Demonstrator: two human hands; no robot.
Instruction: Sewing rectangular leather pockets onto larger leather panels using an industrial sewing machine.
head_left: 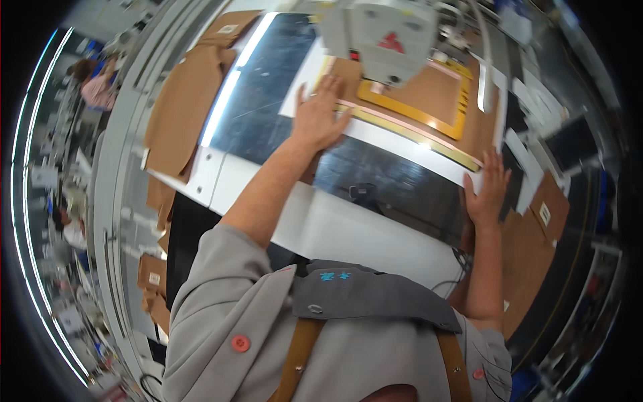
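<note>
My left hand (pixel 320 119) lies flat, fingers spread, on the left edge of a white flat template (pixel 395 142) with yellow and pink strips along its near side. Its fingertips reach a brown fabric piece (pixel 347 74) set in the template. At the right near corner, my right hand (pixel 487 191) is open, its outstretched fingertips touching the template's edge. A yellow rectangular frame (pixel 462 120) sits on the brown fabric, beneath the pale head of a sewing machine (pixel 392 40). Neither hand grips anything that I can see.
The template rests on a shiny metal table (pixel 254 107) with a white front ledge (pixel 348 228). Brown cut pieces (pixel 181 110) lie at the left, and more brown pieces (pixel 526 268) at the right. A dark screen (pixel 569 144) stands far right. Other people (pixel 100 90) work at the far left.
</note>
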